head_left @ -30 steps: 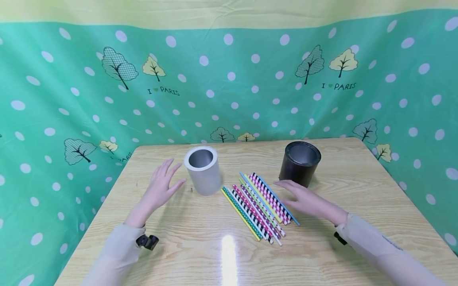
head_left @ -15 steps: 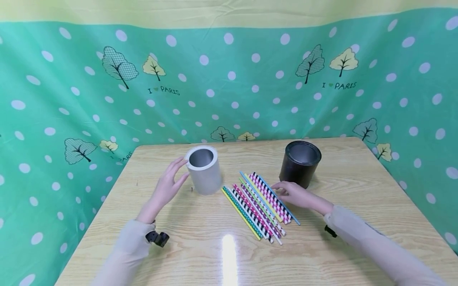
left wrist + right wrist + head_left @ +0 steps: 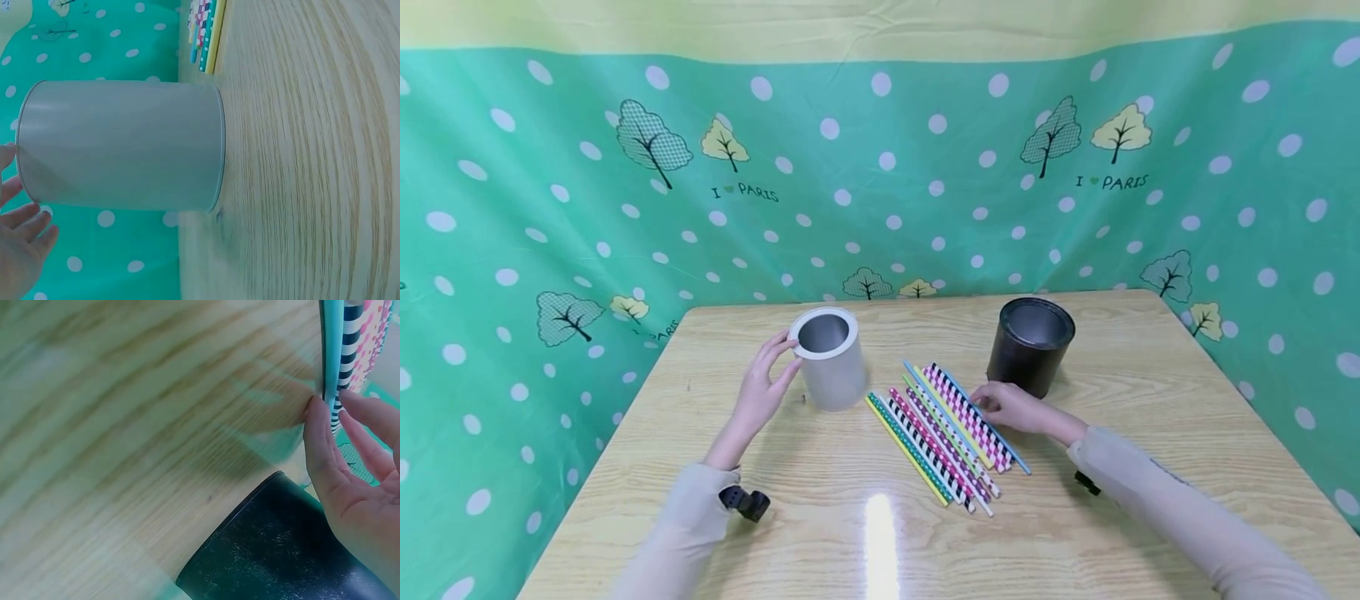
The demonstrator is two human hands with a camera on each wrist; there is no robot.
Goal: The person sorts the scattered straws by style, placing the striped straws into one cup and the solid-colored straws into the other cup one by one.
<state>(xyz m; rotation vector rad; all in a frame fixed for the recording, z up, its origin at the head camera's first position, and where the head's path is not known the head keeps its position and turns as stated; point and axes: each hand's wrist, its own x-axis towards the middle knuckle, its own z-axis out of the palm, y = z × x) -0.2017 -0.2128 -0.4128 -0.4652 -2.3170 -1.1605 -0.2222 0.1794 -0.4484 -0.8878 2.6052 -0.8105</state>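
The right hand [image 3: 1017,408] seems to pinch the blue straw [image 3: 333,353] on the outside of the row of straws [image 3: 936,433], where it's easy to grab, while the left hand [image 3: 758,395], fingers loose, touches the gray can [image 3: 833,379], maybe to steady it.

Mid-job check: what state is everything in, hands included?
Light grey can: upright, open
Black can: upright, open
Straws: lying roughly parallel on the table
Left hand: fingertips at the grey can's rim
Right hand: fingertips either side of a blue straw, grip unclear
Green cloth: hung behind the table
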